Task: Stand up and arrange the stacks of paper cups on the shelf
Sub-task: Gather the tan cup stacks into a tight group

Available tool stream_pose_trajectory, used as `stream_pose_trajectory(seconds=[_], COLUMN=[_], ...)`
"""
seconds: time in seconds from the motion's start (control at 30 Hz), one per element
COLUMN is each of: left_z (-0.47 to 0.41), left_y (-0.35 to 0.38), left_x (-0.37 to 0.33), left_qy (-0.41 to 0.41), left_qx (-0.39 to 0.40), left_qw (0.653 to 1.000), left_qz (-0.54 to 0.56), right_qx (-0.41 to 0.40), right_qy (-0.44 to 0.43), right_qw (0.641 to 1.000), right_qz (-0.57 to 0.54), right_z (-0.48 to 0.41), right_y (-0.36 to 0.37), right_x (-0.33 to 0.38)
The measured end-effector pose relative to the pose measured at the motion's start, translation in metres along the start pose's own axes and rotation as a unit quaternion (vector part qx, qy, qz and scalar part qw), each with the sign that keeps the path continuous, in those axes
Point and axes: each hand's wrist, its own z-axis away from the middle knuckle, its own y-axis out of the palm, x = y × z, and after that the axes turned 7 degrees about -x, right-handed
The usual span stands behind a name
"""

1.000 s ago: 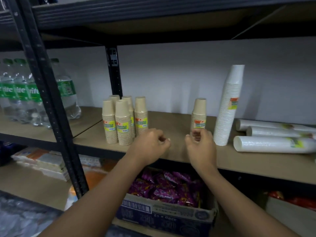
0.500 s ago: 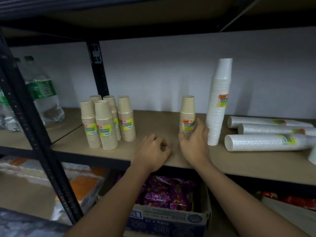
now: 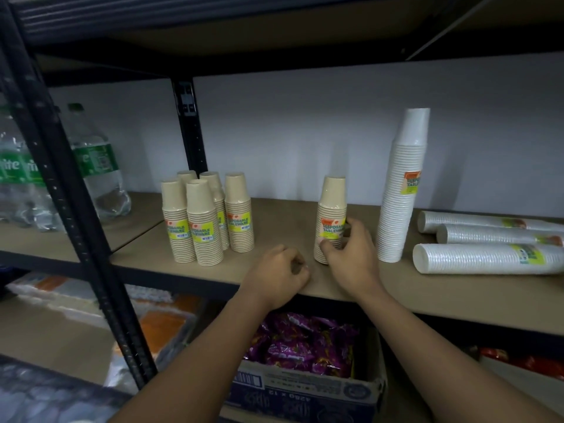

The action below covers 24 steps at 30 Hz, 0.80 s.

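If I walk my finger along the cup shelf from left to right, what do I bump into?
Group of tan cup stacks → lone tan cup stack held by the right hand → tall white cup stack → white cup stacks lying down.

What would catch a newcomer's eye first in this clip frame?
Probably the tall white cup stack, upright at the right of the shelf, with three white stacks lying flat beside it. At centre, the right hand grips a lone tan cup stack, while the left hand rests curled at the shelf edge. A cluster of five tan stacks stands left.
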Motion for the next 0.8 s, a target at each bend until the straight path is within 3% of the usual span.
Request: stream_pose_trajectory(seconds=[0.33, 0.53, 0.8], left_z=[0.046, 0.06, 0.049], left_y=[-0.087, -0.137, -0.13], left_x=[0.057, 0.102, 0.168], left_qy=[0.02, -0.038, -0.147], left_qx=[-0.146, -0.256, -0.207], left_qw=[0.989, 0.965, 0.963], left_qz=[-0.005, -0.038, -0.093], right_qx=[0.075, 0.108, 0.095], right_qy=[-0.034, -0.032, -0.036], right_qw=[0.995, 0.991, 0.993], right_qz=[-0.059, -0.073, -0.057], right_z=[0.041, 0.056, 0.057], right_y=[0.052, 0.091, 0.112], right_x=[0.052, 0.072, 0.08])
